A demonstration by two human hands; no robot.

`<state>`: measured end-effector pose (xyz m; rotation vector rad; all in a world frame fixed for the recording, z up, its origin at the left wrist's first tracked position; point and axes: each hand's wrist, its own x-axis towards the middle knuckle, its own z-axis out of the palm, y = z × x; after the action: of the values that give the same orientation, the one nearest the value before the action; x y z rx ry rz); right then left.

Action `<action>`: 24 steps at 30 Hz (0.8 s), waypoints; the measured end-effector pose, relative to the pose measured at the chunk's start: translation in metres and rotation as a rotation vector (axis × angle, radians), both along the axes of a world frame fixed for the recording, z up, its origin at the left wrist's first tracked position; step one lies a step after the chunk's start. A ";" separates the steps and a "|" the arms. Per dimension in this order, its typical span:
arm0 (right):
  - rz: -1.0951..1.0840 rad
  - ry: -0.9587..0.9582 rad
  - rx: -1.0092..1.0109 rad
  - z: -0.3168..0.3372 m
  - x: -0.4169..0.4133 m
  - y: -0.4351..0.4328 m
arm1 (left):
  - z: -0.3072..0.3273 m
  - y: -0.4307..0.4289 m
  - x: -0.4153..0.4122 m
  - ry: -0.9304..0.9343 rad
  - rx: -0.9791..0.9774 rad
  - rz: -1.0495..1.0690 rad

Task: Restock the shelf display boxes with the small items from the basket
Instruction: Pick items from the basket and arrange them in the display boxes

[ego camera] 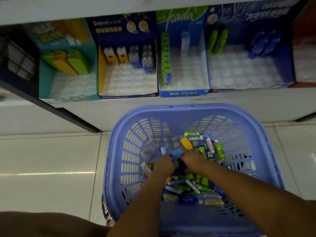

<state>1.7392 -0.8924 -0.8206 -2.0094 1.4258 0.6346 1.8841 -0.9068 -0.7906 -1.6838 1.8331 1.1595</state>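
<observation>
Pale tiled floor below a white shop shelf

Glossy floor tiles spread across the near left, a light streak reflecting on one. A dark edge strip slants down the far left. A white base panel stands behind, and a white upper shelf board runs overhead.

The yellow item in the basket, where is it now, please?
Head view: the yellow item lies in the far half of the basket, just beyond the right hand, beside the kada box.
</observation>
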 end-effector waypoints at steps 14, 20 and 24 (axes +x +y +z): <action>-0.817 -0.548 0.103 0.088 -0.073 -0.010 | -0.004 0.011 -0.017 -0.149 -0.067 -0.370; -0.813 -0.869 0.134 0.166 -0.104 -0.003 | 0.017 0.002 -0.015 -0.039 -0.052 -0.064; -0.805 -1.083 0.073 0.215 -0.119 -0.006 | 0.070 -0.023 -0.046 0.271 -0.071 0.151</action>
<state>1.6198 -0.8987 -0.6053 -1.1508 1.2538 -0.6552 1.8376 -0.9299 -0.7206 -1.8051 1.9514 1.4637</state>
